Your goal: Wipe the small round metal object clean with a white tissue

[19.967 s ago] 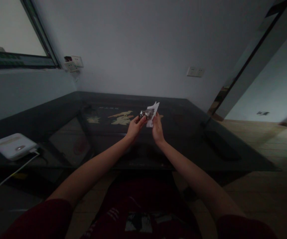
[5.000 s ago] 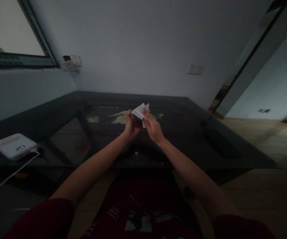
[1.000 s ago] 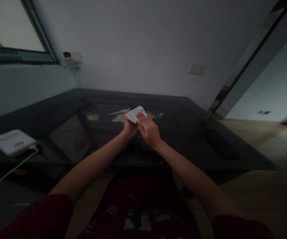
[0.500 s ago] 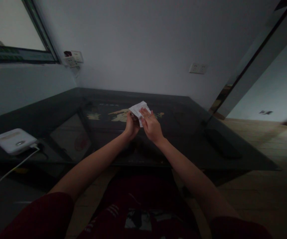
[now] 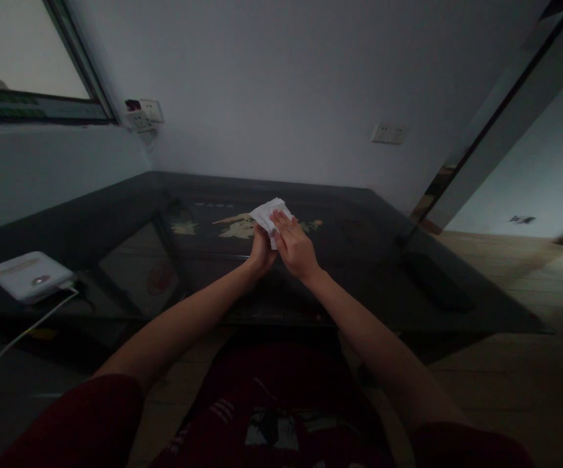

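A crumpled white tissue [image 5: 263,214] is between my two hands, above the middle of the dark glass tabletop [image 5: 354,286]. My right hand [image 5: 295,248] lies over it, fingers together and pressed down on its top. From below and the left, my left hand [image 5: 261,252] cups the same spot, its thumb and palm partly in sight and its fingers hidden. Whatever my left hand grips under the tissue is covered. Beyond my hands, a pale printed picture [image 5: 235,226] shows on the glass.
At the left edge stands a white box-shaped device [image 5: 30,276] with a white cable [image 5: 28,331] running off the table. A dark flat object [image 5: 435,279] lies at the right. The wall behind carries sockets [image 5: 389,133] and a plug adapter [image 5: 139,119].
The tissue has shifted slightly left and now covers the small dark brownish object that showed beside my left thumb. Both hands have turned a little and stayed together.
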Action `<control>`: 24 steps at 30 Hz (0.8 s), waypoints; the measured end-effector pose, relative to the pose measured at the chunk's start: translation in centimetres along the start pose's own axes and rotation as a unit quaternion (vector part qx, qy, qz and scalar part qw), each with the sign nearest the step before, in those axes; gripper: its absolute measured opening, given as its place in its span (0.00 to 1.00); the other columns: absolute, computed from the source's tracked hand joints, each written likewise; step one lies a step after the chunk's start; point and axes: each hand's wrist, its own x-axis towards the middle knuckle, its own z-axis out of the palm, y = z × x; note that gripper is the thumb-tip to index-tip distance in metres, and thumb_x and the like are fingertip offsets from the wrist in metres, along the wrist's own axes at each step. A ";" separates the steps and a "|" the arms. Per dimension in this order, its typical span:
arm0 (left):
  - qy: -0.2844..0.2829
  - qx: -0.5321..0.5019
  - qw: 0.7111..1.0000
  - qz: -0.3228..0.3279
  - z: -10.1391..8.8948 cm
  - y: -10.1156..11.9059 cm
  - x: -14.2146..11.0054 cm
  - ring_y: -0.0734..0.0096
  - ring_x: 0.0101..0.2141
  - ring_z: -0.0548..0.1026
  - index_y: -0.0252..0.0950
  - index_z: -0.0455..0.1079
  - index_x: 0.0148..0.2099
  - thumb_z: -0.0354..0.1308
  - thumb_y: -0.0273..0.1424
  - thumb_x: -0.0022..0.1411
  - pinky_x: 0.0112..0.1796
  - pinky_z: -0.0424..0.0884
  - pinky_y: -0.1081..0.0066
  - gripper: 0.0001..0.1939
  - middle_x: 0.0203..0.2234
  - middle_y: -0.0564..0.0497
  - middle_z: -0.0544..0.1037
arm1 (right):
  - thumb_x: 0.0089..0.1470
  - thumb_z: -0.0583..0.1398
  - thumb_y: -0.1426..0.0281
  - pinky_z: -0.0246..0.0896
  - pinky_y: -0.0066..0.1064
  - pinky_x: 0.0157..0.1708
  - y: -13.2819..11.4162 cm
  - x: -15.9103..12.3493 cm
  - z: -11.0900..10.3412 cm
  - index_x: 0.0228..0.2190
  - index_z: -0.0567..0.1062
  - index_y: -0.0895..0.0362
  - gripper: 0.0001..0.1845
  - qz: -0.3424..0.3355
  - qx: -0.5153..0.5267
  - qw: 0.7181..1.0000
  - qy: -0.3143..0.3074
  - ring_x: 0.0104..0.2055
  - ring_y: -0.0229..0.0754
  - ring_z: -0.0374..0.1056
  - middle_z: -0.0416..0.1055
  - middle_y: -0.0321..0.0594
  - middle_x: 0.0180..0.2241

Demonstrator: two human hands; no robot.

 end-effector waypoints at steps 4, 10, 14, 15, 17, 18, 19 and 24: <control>0.004 -0.003 1.000 -0.014 0.4 0.8 0.1 0.64 0.48 0.74 0.35 0.73 0.41 0.42 0.39 0.68 0.48 0.70 0.69 0.20 0.39 0.48 0.80 | 0.63 0.45 0.71 0.45 0.46 0.66 0.5 0.1 -0.2 0.62 0.58 0.52 0.26 0.021 0.016 1.000 0.006 0.66 0.42 0.50 0.59 0.36 0.62; 0.022 -0.030 0.999 0.026 0.1 1.9 0.8 0.63 0.48 0.74 0.32 0.74 0.42 0.37 0.42 0.69 0.49 0.69 0.70 0.26 0.38 0.45 0.80 | 0.63 0.46 0.71 0.45 0.44 0.66 -0.5 -0.5 -0.3 0.60 0.61 0.56 0.25 -0.004 0.018 1.000 -0.010 0.66 0.42 0.51 0.61 0.41 0.61; 0.043 -0.029 0.997 0.050 0.1 1.2 0.3 0.69 0.50 0.73 0.33 0.72 0.46 0.37 0.34 0.71 0.52 0.66 0.74 0.22 0.42 0.48 0.79 | 0.63 0.46 0.71 0.44 0.42 0.66 -1.1 -0.6 -0.1 0.61 0.59 0.54 0.26 -0.031 0.023 0.999 -0.018 0.66 0.40 0.50 0.59 0.39 0.62; 0.038 -0.026 0.998 0.050 0.2 0.9 0.1 0.71 0.51 0.72 0.34 0.72 0.47 0.37 0.32 0.71 0.52 0.65 0.74 0.21 0.43 0.49 0.79 | 0.63 0.45 0.71 0.44 0.43 0.66 -1.0 -0.5 -0.1 0.61 0.58 0.54 0.26 -0.032 0.024 0.999 -0.019 0.66 0.40 0.49 0.59 0.38 0.62; 0.020 -0.023 0.999 0.045 0.3 0.5 -0.1 0.71 0.52 0.71 0.35 0.72 0.47 0.36 0.32 0.71 0.53 0.65 0.74 0.22 0.43 0.49 0.79 | 0.64 0.45 0.70 0.43 0.44 0.66 -0.7 -0.3 -0.1 0.61 0.58 0.53 0.25 -0.024 0.021 0.999 -0.013 0.66 0.39 0.49 0.59 0.38 0.62; 0.011 -0.022 0.999 0.037 0.4 0.3 -0.2 0.70 0.52 0.72 0.35 0.72 0.46 0.35 0.34 0.71 0.52 0.65 0.74 0.23 0.43 0.48 0.79 | 0.64 0.44 0.70 0.43 0.44 0.66 -0.4 -0.2 -0.1 0.61 0.59 0.54 0.25 -0.016 0.019 1.000 -0.006 0.66 0.39 0.50 0.59 0.38 0.62; 0.005 -0.019 0.999 0.029 0.4 0.2 -0.2 0.69 0.51 0.72 0.35 0.73 0.45 0.36 0.36 0.71 0.52 0.66 0.73 0.23 0.41 0.48 0.79 | 0.64 0.44 0.70 0.43 0.44 0.66 -0.1 -0.1 -0.1 0.61 0.59 0.55 0.25 -0.007 0.018 1.000 0.003 0.66 0.40 0.50 0.59 0.39 0.62; 0.008 -0.010 1.000 0.027 0.2 0.8 0.5 0.67 0.45 0.76 0.36 0.74 0.40 0.42 0.39 0.68 0.46 0.70 0.72 0.21 0.35 0.50 0.81 | 0.64 0.43 0.69 0.44 0.45 0.66 0.9 0.0 -0.1 0.61 0.60 0.55 0.25 0.028 0.021 0.999 0.019 0.65 0.41 0.51 0.59 0.39 0.62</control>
